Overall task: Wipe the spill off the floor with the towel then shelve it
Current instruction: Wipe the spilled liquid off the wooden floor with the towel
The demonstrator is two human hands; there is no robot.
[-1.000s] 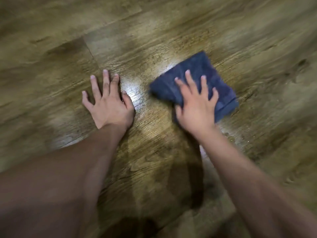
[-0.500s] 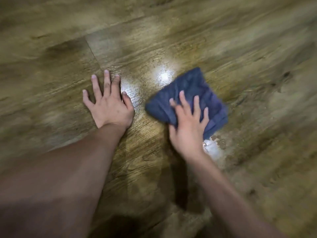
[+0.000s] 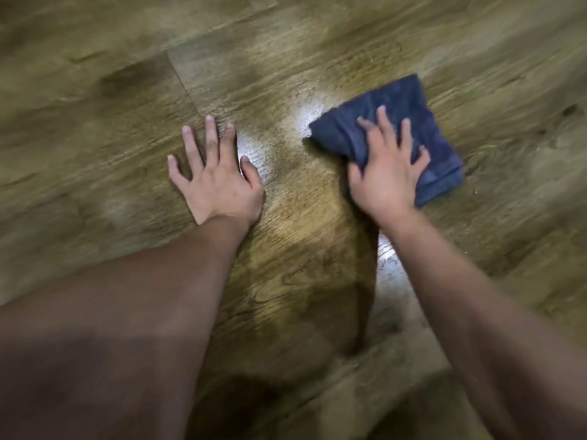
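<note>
The wood-grain plank floor (image 3: 317,42) fills the whole view, its boards running diagonally, with a plank seam passing under the left fingers; much of the surface is motion-blurred. Two bare forearms enter from the lower edge, the left from the lower left corner and the right from the lower right. The folded dark blue towel (image 3: 397,122) lies flat on the floor in the upper right of centre, roughly rectangular, with one corner pointing left toward the bright glare patch and its stitched hem at the lower right. The right hand (image 3: 386,179) rests on top of the near half of the towel, palm down, fingers spread and straight across the cloth, thumb at the towel's lower left edge; it presses the towel to the floor and is not curled around it. The far half of the towel extends beyond the fingertips. The left hand (image 3: 219,182) lies flat on bare floor, well apart from the towel, fingers spread wide, holding nothing. A wet sheen (image 3: 389,265) shows on the floor just beside the right forearm, near the wrist.
</note>
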